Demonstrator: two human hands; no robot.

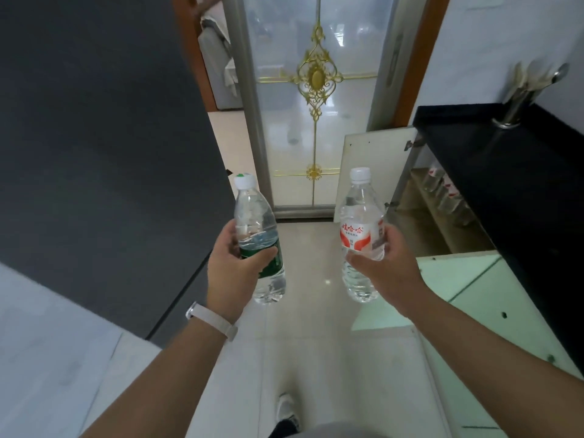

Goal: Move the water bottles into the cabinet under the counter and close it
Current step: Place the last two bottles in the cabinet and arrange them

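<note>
A strip of pale floor [303,248] runs up the middle of the frame to a frosted glass door [316,105] with gold ornament at top centre. A dark wall [94,121] fills the left side, and the black counter [505,172] edges the right. Under the counter the cabinet [442,216] stands open, its white door [369,165] swung out toward the glass door at centre right; blurred bottles sit on its shelf. A pale green panel [474,295] lies below it at lower right. The left hand [234,267] is wrapped closed around the green-label bottle [259,241] at its label, left of centre, cap up and tilted slightly left. The right hand [382,263] is closed around the red-label bottle [361,235] at mid-height, right of centre, upright, just left of the cabinet opening. The bottles are held well apart over the floor.
</note>
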